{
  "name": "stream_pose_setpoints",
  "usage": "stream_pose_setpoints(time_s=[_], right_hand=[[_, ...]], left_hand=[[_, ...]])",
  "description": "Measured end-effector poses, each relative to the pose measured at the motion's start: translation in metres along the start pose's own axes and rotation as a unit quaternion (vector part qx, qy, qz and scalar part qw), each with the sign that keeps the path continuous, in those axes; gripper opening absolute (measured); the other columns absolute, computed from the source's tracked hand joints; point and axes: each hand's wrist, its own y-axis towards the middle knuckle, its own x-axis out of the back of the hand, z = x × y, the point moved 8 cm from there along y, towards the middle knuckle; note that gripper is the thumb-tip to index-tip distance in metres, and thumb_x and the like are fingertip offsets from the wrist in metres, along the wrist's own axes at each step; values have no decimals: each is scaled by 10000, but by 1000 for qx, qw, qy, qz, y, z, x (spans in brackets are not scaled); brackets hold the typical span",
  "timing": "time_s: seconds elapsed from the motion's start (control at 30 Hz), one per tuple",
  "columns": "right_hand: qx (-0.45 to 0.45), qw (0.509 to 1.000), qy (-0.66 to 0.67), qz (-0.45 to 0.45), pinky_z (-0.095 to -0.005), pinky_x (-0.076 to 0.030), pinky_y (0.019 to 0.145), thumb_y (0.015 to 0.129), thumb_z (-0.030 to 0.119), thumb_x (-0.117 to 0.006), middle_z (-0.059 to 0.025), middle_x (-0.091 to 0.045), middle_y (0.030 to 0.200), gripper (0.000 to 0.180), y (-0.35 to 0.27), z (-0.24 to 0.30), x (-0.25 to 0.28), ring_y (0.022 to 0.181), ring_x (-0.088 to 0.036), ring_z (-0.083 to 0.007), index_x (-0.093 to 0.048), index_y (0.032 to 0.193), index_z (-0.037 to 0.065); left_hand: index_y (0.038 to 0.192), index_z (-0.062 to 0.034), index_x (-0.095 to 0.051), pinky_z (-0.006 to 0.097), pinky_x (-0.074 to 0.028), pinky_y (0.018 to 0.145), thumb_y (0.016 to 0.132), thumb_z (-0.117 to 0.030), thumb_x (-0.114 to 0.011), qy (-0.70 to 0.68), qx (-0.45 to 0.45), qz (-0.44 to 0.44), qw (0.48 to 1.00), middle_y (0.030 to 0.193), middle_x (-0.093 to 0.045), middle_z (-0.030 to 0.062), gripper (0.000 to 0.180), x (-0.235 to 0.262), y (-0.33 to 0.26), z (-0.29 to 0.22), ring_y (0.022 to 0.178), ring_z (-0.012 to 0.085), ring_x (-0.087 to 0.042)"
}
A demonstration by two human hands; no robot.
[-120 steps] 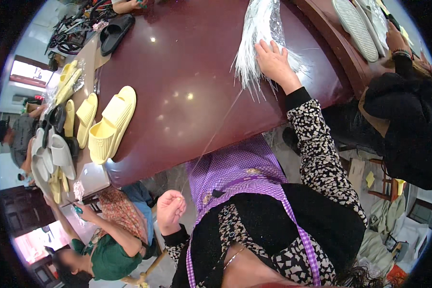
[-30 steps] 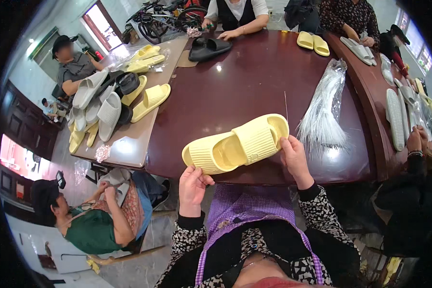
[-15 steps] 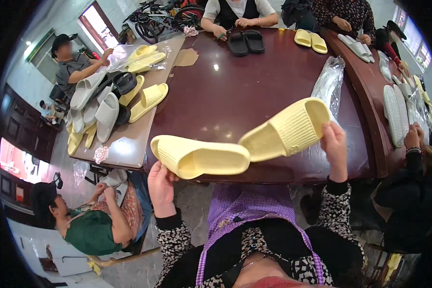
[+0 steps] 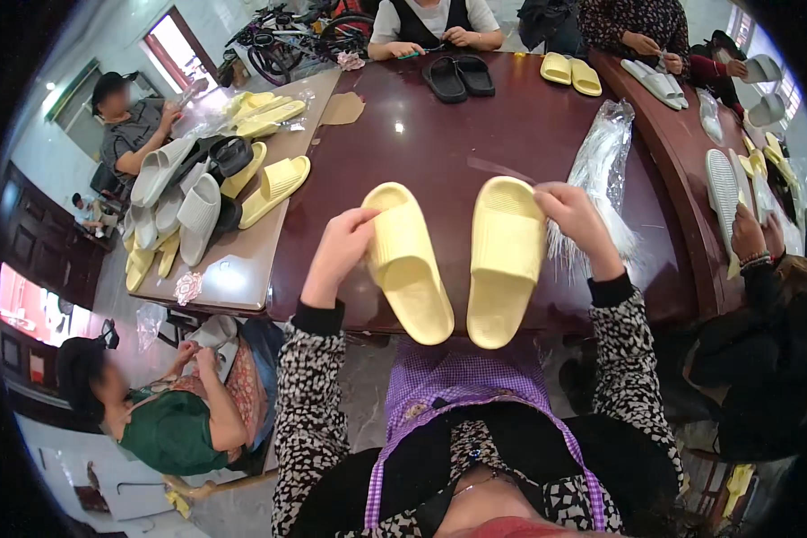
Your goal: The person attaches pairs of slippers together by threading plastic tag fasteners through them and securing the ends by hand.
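Observation:
Two yellow slide slippers are held up side by side over the table's front edge, toes away from me, upper sides showing. My left hand (image 4: 341, 249) pinches the outer toe edge of the left yellow slipper (image 4: 410, 269). By the toe of the right yellow slipper (image 4: 506, 260), my right hand (image 4: 580, 222) grips its outer edge. A faint thin streak (image 4: 502, 169) runs left from the right hand's fingertips; what it is cannot be made out. Just beyond that hand lies a bundle of thin white strips (image 4: 598, 170) in clear plastic.
Black slippers (image 4: 458, 79) and a yellow pair (image 4: 570, 73) rest along the far side of the dark red table (image 4: 368, 161). Mixed slippers (image 4: 200, 211) are heaped on the left tabletop. Grey slippers (image 4: 724, 184) lie on the right. Several people work around the tables.
The slippers have turned from lying nearly sideways to pointing away from me, close side by side. My left hand has moved up and right, my right hand slightly left and up.

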Motion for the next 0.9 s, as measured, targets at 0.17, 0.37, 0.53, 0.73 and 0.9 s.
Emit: stream_pose_setpoints(time_s=[0.17,0.37,0.53,0.73,0.9], right_hand=[[-26,987,130,-86,-193,-307,451,967,158,-444,35,-470,604,261,-5,-10,-5,524,-404,-23,-614,991,-38],[-68,945,314,63,-197,-265,398,1008,186,-400,43,-393,573,280,-41,43,-41,436,-322,-31,-567,1016,-37],[11,887,436,151,-199,-257,390,1016,209,-397,37,-377,566,301,-55,100,-61,424,-294,-37,-568,1013,-38],[7,889,449,92,-218,-332,413,1014,197,-395,17,-431,573,300,-56,94,-45,432,-371,-65,-565,1038,-49],[12,961,276,7,-255,-426,461,998,168,-406,-31,-543,611,292,-58,50,-35,471,-501,-108,-585,1003,-62]], left_hand=[[1124,37,-604,228,-484,657,873,-66,-573,112,-264,-105,952,926,-638,61,273,-28,-15,-43,724,87,-584],[1183,-3,-560,231,-499,704,880,-27,-561,-207,-30,99,973,957,-623,52,304,-112,-49,-52,779,97,-606],[1196,24,-522,253,-500,711,908,-37,-520,-340,27,189,921,897,-641,87,295,-173,-74,-69,769,131,-626],[1047,31,-588,268,-488,668,893,-48,-568,-356,75,218,905,818,-630,68,175,-172,-90,-67,725,145,-604],[886,26,-622,312,-473,634,820,-16,-626,79,-230,52,969,775,-617,106,79,-138,-103,-110,697,221,-601]])
